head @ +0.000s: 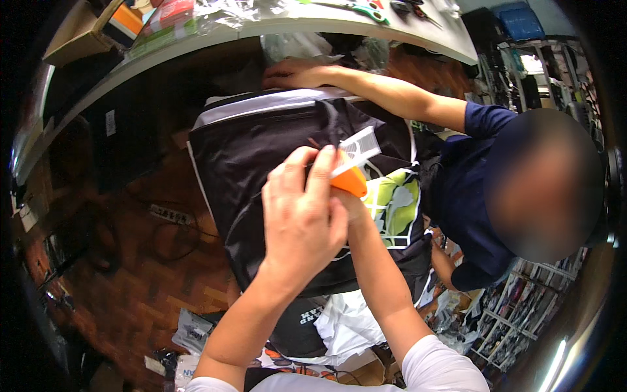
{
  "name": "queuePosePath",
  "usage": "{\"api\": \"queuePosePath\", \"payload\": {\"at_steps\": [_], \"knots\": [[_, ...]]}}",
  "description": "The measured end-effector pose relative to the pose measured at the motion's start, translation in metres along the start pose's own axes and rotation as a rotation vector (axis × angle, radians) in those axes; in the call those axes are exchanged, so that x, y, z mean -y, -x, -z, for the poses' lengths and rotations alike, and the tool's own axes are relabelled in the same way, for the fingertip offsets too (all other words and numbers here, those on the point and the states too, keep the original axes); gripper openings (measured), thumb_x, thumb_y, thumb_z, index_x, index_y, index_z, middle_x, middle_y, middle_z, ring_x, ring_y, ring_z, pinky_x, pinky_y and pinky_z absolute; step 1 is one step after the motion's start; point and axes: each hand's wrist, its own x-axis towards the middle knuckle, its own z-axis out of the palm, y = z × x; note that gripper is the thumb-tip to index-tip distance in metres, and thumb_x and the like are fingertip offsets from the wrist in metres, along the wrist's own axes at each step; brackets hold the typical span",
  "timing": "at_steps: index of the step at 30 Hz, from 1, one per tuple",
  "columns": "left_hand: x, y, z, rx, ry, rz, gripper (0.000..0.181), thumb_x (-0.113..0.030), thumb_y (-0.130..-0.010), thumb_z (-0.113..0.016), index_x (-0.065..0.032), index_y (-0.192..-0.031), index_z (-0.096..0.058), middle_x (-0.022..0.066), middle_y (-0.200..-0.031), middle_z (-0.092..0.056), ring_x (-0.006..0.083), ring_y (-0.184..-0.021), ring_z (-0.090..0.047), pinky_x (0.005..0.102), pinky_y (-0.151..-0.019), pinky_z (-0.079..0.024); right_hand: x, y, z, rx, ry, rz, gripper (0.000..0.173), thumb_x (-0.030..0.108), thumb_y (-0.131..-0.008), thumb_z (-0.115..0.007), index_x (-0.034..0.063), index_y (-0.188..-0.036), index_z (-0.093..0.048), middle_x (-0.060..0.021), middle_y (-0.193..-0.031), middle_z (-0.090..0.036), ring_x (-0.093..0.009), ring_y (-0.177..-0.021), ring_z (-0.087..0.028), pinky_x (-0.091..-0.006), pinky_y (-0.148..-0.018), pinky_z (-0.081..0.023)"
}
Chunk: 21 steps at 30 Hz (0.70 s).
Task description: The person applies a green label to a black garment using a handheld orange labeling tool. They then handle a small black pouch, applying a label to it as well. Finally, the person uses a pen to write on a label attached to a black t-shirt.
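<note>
My left hand (304,203) is over a black garment or fabric item (245,157), its fingers bent and its thumb apart. Just right of its fingertips are an orange plastic object (350,180) and a white tag with printed lines (360,147). Much of my right hand (347,200) is hidden behind my left hand and the orange object; its grip does not show. The black item has white piping and a green and white printed panel (397,206). Grey-white fabric (284,100) shows at its far edge, beside a co-worker's hand (294,72).
A co-worker (470,181) stands at the right. Scissors (371,13) and plastic wrapping (230,14) lie on the white table (416,36) beyond. A power strip (170,214) rests on the wooden floor. White crumpled material (350,328) is near my body; metal racks (519,313) stand at right.
</note>
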Motion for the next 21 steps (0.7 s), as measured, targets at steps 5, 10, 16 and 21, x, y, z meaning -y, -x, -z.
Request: {"api": "queuePosePath", "payload": {"at_steps": [5,10,16,21], "knots": [[0.01,-0.004,-0.004,-0.024,0.209,0.031,0.054,-0.003,-0.07,-0.062,0.0023,-0.123,-0.052,0.0199,-0.118,-0.05,0.0378,-0.109,-0.051,0.041,-0.096,-0.042,0.001,0.006,-0.006,-0.056,-0.079,0.082,0.05,0.021,-0.083,-0.07,0.0057,-0.127,-0.051,-0.0074,-0.11,-0.061,-0.018,-0.1,-0.06,-0.0313,-0.086,-0.051],[0.041,-0.019,-0.001,0.059,0.542,0.283,0.044,-0.011,-0.077,-0.062,0.0054,-0.117,-0.054,0.0218,-0.111,-0.057,0.0325,-0.103,-0.059,0.0359,-0.091,-0.046,0.03,-0.003,-0.023,-0.03,-0.161,0.029,0.063,0.053,-0.091,-0.053,0.001,-0.125,-0.05,-0.0152,-0.099,-0.064,-0.026,-0.084,-0.067,-0.0387,-0.076,-0.056],[0.035,-0.017,0.01,0.121,0.777,0.453,0.046,-0.01,-0.081,-0.059,0.0063,-0.124,-0.052,0.0193,-0.116,-0.06,0.026,-0.108,-0.059,0.0337,-0.096,-0.044,0.037,-0.007,-0.03,-0.016,-0.001,-0.026,0.048,0.04,-0.089,-0.058,0.0016,-0.118,-0.055,-0.013,-0.095,-0.065,-0.023,-0.083,-0.066,-0.0357,-0.077,-0.054],[0.018,-0.009,0.014,0.018,0.377,0.117,0.053,-0.009,-0.076,-0.064,0.0062,-0.124,-0.048,0.0248,-0.119,-0.054,0.0369,-0.103,-0.059,0.039,-0.095,-0.045,0.03,-0.007,-0.012,0.031,0.273,-0.005,0.029,0.012,-0.083,-0.066,0.0028,-0.11,-0.061,-0.0049,-0.095,-0.064,-0.015,-0.088,-0.061,-0.0312,-0.084,-0.049]]}}
